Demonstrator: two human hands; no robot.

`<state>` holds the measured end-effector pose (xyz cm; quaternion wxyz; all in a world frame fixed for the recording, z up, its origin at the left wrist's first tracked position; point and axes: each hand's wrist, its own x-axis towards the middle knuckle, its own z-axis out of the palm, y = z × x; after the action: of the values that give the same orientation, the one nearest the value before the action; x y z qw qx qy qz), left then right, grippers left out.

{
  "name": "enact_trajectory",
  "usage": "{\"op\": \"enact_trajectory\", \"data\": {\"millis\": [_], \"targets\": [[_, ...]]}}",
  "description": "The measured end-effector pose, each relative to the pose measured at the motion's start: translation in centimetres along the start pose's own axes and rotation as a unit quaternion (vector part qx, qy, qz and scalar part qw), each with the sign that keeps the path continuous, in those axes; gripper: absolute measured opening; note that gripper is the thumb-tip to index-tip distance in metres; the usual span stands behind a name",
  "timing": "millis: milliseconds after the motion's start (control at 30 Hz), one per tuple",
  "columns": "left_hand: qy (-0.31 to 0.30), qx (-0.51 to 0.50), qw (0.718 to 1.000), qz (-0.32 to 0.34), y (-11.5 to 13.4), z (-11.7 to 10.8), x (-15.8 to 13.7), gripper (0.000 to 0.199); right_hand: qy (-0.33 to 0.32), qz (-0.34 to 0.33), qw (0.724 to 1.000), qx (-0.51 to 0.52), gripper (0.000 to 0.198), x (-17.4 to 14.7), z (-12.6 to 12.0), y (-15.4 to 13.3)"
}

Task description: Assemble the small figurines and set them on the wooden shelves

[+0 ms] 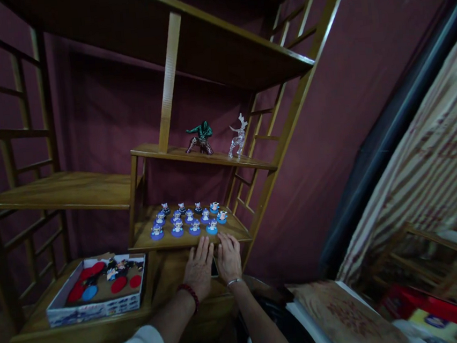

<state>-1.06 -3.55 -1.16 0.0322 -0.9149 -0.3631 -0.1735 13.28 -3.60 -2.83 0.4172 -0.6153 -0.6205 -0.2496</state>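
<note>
Rows of small figurines (178,228) on purple, blue and dark round bases stand on a low wooden shelf (146,243). At that shelf's front edge is my left hand (199,266), its back up and its fingers stretched out, with nothing seen in it. Close beside it, my right hand (229,259) also reaches to the edge, fingers extended and slightly bent. The nearest figure to both hands is a light-blue-based figurine (212,227), just beyond the fingertips. A dark patch shows between the hands; I cannot make out what it is.
A shallow cardboard box (96,311) at lower left holds red and blue discs and loose figures. Above, a green-and-brown crouching statuette (200,138) and a clear deer figurine (237,137) share a shelf. Stacked boards (339,317) and a striped curtain (421,158) are at right.
</note>
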Motion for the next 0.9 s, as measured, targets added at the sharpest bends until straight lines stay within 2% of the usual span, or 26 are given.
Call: {"op": "enact_trajectory", "data": {"millis": [167,267,467,567,700,800,900], "targets": [[0.005,-0.012,1.0,0.019,-0.1,-0.4,-1.5,0.068,-0.001,0.015,0.999,-0.041,0.049,-1.4,0.6,-0.8],[-0.019,-0.037,0.998,0.037,-0.7,-0.7,-3.1,0.064,0.0,0.029,0.998,-0.05,0.06,-2.4,1.0,-1.7],[-0.12,-0.053,0.991,-0.038,-3.6,1.3,-7.0,0.063,-0.009,0.082,0.996,-0.033,0.068,-5.8,2.5,-4.7],[-0.139,-0.053,0.987,-0.063,-5.5,2.4,-8.6,0.063,-0.052,0.059,0.997,0.017,0.06,-7.8,3.8,-6.6],[-0.119,-0.049,0.988,-0.082,-8.1,2.9,-10.1,0.052,-0.155,0.062,0.981,0.102,0.038,-9.7,6.1,-9.4],[-0.114,-0.037,0.986,-0.114,-10.2,2.7,-11.3,0.048,-0.223,0.045,0.962,0.149,0.036,-10.2,7.9,-12.0],[-0.115,-0.023,0.983,-0.143,-12.6,2.4,-12.5,0.046,-0.254,0.021,0.949,0.185,0.037,-10.1,9.2,-14.7]]}}
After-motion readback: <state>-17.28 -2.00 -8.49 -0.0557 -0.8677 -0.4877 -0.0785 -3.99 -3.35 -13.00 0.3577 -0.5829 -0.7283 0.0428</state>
